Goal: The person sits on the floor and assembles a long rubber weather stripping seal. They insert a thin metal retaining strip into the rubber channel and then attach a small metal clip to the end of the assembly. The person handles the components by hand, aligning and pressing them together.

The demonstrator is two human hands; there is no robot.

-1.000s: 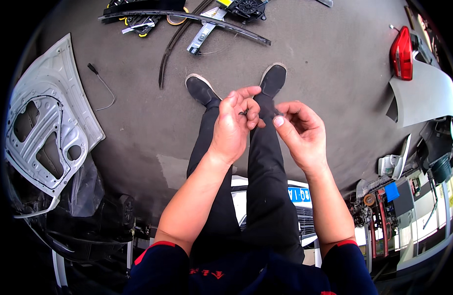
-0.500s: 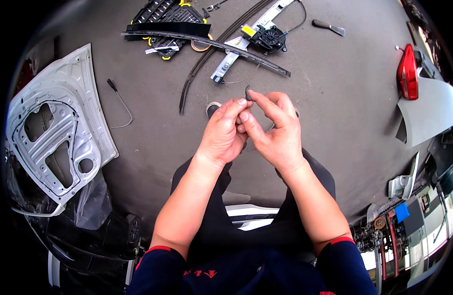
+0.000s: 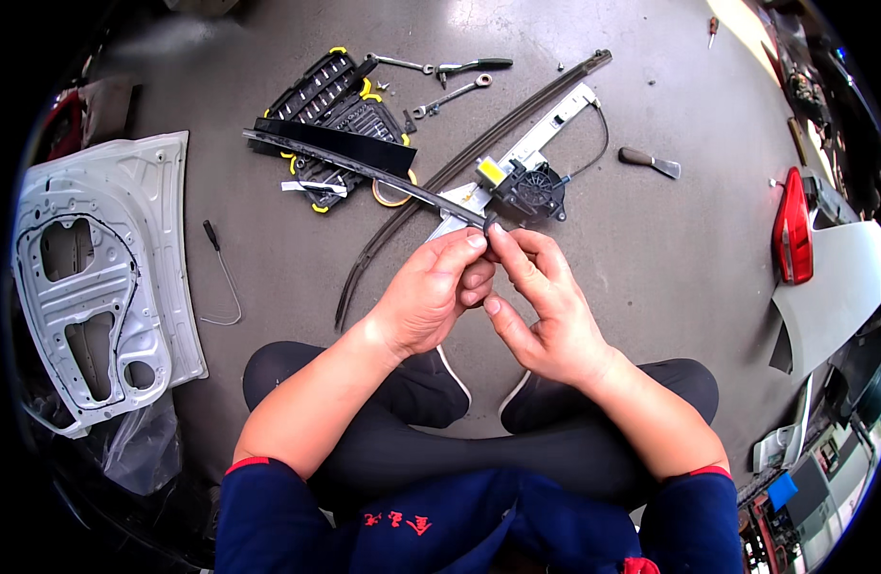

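Note:
My left hand [image 3: 431, 295] pinches a small dark piece [image 3: 489, 226] at the tips of its thumb and fingers. From the other side my right hand [image 3: 555, 311] steadies the same piece with its index fingertip, its thumb held lower and apart. The piece is too small to name. Just beyond it, the end of a long black trim strip [image 3: 364, 170] reaches the fingertips; whether they touch is hard to tell. Under that strip lies a window regulator [image 3: 536, 187] with a black motor and a silver rail, partly behind my hands. A curved dark rubber channel [image 3: 402, 212] crosses beneath.
A socket set case [image 3: 349, 120] lies open ahead, with wrenches [image 3: 455, 96] and a ratchet [image 3: 474, 66] beside it. Left are a hooked tool [image 3: 224, 268] and a bare door panel [image 3: 158, 277]. A scraper [image 3: 649, 162], red tail light [image 3: 793, 230] and grey body panel [image 3: 833, 287] lie right.
I have sunk into a squat, knees spread wide. My hands have come close to the trim strip's end with the small dark piece between them. My right thumb has moved away from the left fingers.

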